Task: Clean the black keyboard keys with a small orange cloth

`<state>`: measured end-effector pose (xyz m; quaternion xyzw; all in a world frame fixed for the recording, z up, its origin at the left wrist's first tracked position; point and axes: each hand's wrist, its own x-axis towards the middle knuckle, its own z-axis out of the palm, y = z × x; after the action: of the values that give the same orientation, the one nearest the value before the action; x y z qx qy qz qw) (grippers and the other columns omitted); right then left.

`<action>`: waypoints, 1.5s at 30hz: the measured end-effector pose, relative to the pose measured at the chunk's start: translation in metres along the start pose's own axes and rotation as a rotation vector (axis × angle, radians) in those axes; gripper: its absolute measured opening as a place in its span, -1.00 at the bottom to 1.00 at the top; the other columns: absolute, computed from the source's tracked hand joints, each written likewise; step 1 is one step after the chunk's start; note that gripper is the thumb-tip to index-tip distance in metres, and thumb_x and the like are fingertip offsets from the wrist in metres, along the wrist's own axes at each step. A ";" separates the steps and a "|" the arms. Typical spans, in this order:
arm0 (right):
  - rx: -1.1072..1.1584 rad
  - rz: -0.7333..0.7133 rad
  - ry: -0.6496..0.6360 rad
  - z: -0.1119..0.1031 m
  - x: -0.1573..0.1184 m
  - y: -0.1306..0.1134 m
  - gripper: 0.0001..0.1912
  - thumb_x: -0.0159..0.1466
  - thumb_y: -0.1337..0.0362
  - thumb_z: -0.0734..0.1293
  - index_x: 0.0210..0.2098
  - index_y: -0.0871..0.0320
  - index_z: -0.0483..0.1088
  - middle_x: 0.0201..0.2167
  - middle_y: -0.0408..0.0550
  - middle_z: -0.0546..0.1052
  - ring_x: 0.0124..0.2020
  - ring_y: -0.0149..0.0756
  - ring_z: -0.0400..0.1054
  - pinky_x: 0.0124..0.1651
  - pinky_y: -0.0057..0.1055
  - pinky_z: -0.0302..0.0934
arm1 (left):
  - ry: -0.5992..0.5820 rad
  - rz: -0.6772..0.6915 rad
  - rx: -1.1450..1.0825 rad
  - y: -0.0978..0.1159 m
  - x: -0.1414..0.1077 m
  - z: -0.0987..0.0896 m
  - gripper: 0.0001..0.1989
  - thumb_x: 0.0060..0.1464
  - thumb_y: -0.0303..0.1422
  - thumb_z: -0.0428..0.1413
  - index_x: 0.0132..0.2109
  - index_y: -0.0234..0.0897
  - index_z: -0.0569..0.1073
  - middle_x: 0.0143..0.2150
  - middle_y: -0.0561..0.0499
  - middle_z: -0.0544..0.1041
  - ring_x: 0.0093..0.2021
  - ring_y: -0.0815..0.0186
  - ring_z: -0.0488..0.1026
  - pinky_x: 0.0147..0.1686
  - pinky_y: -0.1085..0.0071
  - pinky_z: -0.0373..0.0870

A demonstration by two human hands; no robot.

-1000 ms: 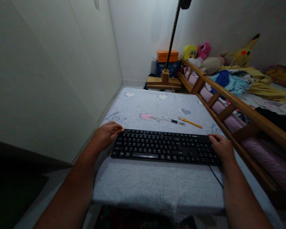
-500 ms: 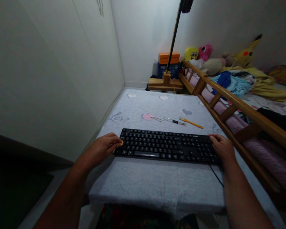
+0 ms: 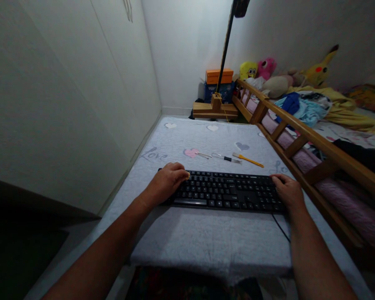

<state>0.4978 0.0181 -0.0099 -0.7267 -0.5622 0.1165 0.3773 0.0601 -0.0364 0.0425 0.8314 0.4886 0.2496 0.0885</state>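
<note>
A black keyboard [image 3: 218, 189] lies flat across the cloth-covered table [image 3: 206, 237], its cable running off near the right end. Over the keyboard's left part is my left hand [image 3: 168, 181], fingers pinched on a small yellowish piece [image 3: 186, 175] that rests at the upper key rows. My right hand [image 3: 287, 191] grips the keyboard's right end, thumb on its top corner. Behind the keyboard lie thin metal sticks [image 3: 203, 155], a black-handled tool with metal ends [image 3: 227, 158] and a yellow brush [image 3: 249, 160].
A wooden bed rail [image 3: 295, 128] runs along the table's right side, with soft toys and clothes on the bed beyond. White cabinet doors [image 3: 81, 83] stand at the left. Behind the table are a wooden stand [image 3: 215, 109] with a pole and an orange box [image 3: 219, 76].
My left hand has moved right with the yellowish piece, from the keyboard's left edge onto its upper left keys. My right hand stays at the right end. The view has shifted slightly.
</note>
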 end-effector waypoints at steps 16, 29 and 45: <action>-0.010 -0.013 -0.021 0.001 0.001 0.000 -0.59 0.04 0.02 0.24 -0.38 0.14 0.60 -0.40 0.03 0.63 -0.27 -0.03 0.48 -0.18 -0.23 0.28 | -0.073 -0.133 0.193 -0.022 -0.016 -0.007 -0.73 0.23 -0.36 0.01 -0.15 -0.20 0.62 -0.17 -0.06 0.54 -0.14 0.17 0.41 -0.13 0.29 0.36; 0.013 -0.004 -0.010 0.000 0.001 -0.002 -0.62 0.03 0.03 0.25 -0.40 0.13 0.60 -0.39 0.03 0.64 -0.27 -0.03 0.48 -0.18 -0.23 0.29 | 0.029 -0.221 0.204 -0.058 -0.054 -0.031 -0.65 0.24 -0.23 -0.05 -0.21 -0.22 0.62 -0.21 -0.10 0.58 -0.24 0.19 0.47 -0.20 0.28 0.41; 0.037 -0.030 0.010 0.002 0.002 0.004 -0.61 0.03 0.02 0.26 -0.40 0.13 0.60 -0.41 0.01 0.64 -0.31 -0.06 0.48 -0.22 -0.24 0.27 | -0.087 0.078 0.023 0.050 0.017 0.033 -0.81 0.29 -0.41 0.06 -0.17 -0.24 0.60 -0.16 -0.06 0.57 -0.12 0.24 0.44 -0.07 0.31 0.40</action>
<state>0.4995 0.0203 -0.0136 -0.7115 -0.5689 0.1174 0.3953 0.1222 -0.0441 0.0389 0.8608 0.4543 0.2110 0.0901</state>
